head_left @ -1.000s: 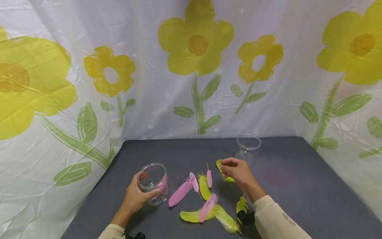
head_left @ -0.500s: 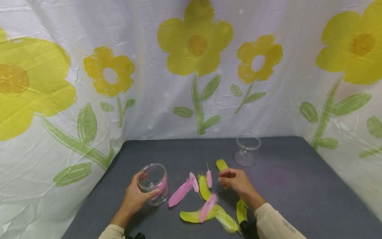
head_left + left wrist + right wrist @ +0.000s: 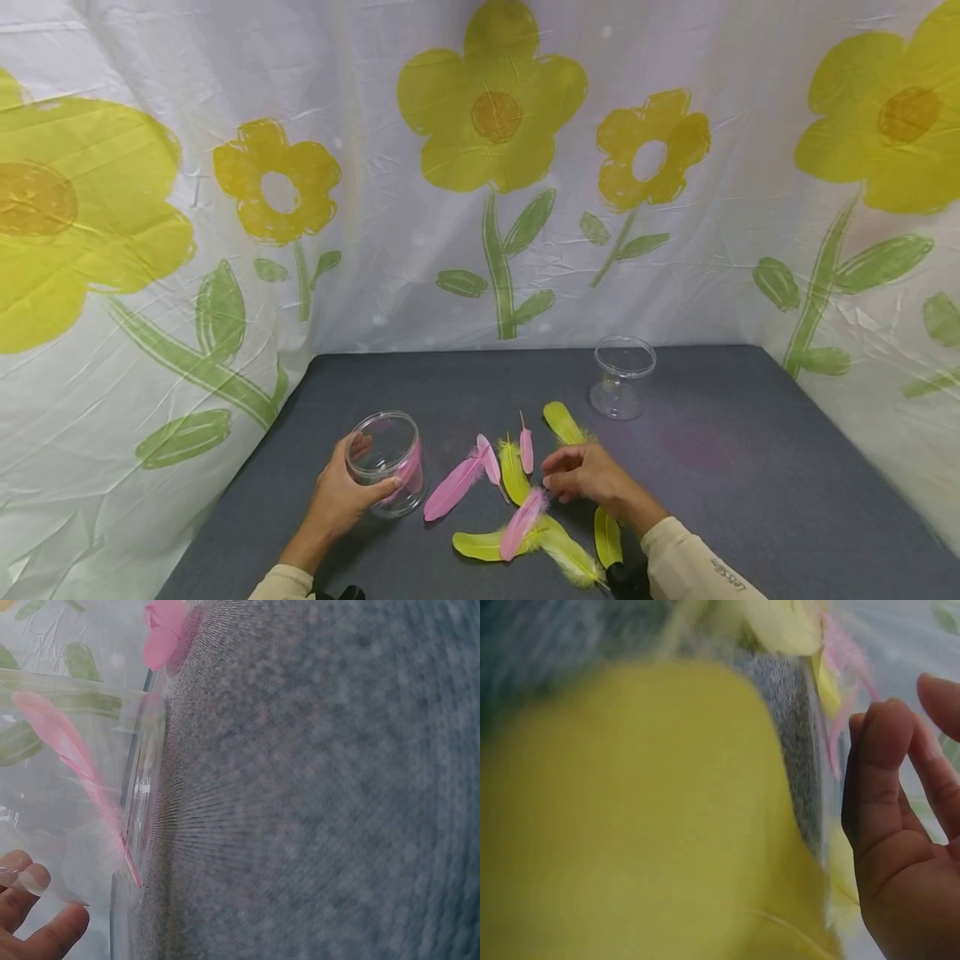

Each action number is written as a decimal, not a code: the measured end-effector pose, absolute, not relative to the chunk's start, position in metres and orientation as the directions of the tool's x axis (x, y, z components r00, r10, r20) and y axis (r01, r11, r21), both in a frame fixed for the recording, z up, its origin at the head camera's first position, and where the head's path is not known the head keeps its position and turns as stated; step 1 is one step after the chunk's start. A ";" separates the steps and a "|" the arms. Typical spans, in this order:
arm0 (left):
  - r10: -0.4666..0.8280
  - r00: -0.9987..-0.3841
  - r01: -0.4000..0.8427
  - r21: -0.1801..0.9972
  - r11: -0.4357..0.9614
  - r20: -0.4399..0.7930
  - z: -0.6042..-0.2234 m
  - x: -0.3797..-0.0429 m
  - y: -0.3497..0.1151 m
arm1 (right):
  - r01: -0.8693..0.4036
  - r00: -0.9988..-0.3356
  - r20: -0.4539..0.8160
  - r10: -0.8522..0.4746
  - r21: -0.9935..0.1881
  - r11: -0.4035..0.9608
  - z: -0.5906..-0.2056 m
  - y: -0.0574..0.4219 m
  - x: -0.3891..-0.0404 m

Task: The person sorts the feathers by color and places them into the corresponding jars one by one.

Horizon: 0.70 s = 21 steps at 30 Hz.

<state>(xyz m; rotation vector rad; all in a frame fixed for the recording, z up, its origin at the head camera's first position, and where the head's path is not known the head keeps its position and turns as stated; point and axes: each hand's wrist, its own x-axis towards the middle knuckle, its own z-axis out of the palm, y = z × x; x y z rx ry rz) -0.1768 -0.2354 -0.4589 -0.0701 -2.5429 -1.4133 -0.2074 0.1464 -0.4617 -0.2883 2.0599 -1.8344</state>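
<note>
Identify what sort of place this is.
Probably a staged recording booth: a white fabric-like sheet printed with yellow flowers hangs behind a dark grey, straight-edged table strewn with slender pink feathers.

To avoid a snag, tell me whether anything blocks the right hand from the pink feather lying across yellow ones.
Nothing visible does: the right hand is close to the fluffy end of that pink feather, which lies over the yellow feathers.

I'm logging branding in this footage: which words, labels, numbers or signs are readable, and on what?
"LetsSlim", probably, as it is small and slanted: dark lettering on the cream fabric right sleeve.
No other text shows, including on the clear round jar in the left hand.
</note>
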 end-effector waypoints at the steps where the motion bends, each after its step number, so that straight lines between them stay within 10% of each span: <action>1: -0.070 -0.972 0.155 0.831 0.534 0.226 -0.459 -0.177 -0.236 | 0.091 -0.911 -0.137 -0.388 -0.987 0.135 -0.462 0.146 -0.207; 21: -0.075 -0.971 0.154 0.834 0.529 0.227 -0.457 -0.176 -0.234 | 0.067 -0.925 -0.096 -0.369 -0.994 0.091 -0.465 0.143 -0.206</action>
